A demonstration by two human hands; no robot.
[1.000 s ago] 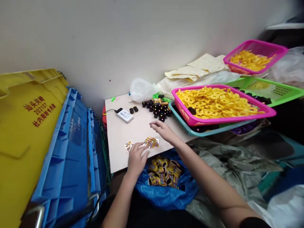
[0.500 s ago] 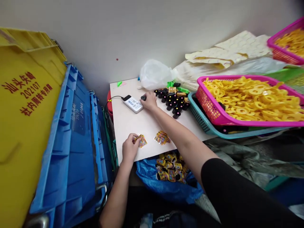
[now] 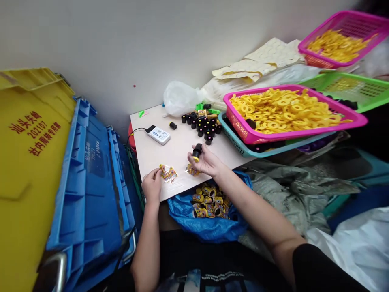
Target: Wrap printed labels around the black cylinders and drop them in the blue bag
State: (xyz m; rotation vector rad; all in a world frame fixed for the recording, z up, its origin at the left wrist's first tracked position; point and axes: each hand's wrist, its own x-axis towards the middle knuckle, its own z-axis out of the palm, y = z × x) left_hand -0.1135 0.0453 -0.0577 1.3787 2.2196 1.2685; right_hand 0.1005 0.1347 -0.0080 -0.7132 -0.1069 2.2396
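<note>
My right hand [image 3: 209, 161] is lifted over the front of the white table with its fingers closed around a small black cylinder [image 3: 197, 151] that has a yellow rim at its lower end. At the table's left front, my left hand [image 3: 152, 185] pinches the edge of a printed yellow label [image 3: 162, 169]. More labels [image 3: 170, 175] lie spread beside those fingertips. A second label pile [image 3: 192, 170] sits partly hidden behind my right hand. Farther back, several black cylinders with coloured dots [image 3: 208, 126] stand grouped, while a single black cylinder [image 3: 173, 125] lies apart on its side.
A white power bank [image 3: 158, 134] with a cable rests at the table's left. Pink basket [image 3: 243, 136] of yellow rings sits on a teal basket [image 3: 234, 140] at right. A blue bag [image 3: 182, 221] of labelled cylinders hangs below the front edge. Blue crates [image 3: 82, 174] line the left.
My right hand has come back from beside the power bank toward me, holding a black cylinder. My left hand has stayed at the labels, its fingertips now at their left edge. The view has shifted right.
</note>
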